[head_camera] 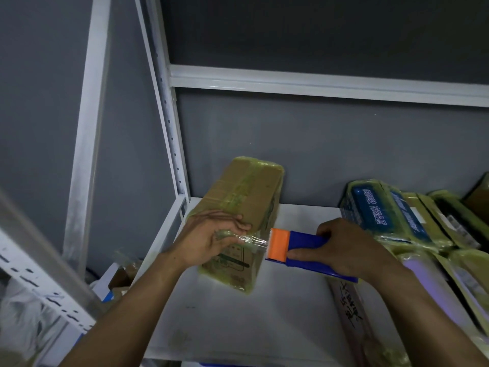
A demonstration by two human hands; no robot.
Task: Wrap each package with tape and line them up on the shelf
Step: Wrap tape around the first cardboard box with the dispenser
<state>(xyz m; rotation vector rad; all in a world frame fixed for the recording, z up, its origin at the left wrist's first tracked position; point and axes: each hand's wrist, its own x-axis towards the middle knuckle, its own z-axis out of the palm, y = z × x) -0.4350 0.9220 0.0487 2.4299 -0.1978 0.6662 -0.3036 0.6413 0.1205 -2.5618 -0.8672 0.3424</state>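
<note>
Your left hand (209, 239) pinches the loose, crumpled end of the tape (256, 241) between thumb and fingers, with the fingertips lying against the top of the box (246, 197). Your right hand (346, 247) is wrapped around the blue body of the dispenser (299, 246), thumb along its near side, and its orange toothed head points left toward the box. A short clear strip of tape stretches between your 2 hands, from the orange head to your left fingers, just in front of the box's right side. The box is brown cardboard bound in yellowish-green film and sits at the far left of the white shelf (225, 327), beside the white post (172, 144). To the right, well apart from the box, a row of wrapped packages (391, 213) lies on the same shelf, the leftmost one blue with white print. A long pale carton (349, 311) with handwriting lies near you, under your right forearm. A white beam (317, 84) crosses above, against the grey wall (317, 144).
</note>
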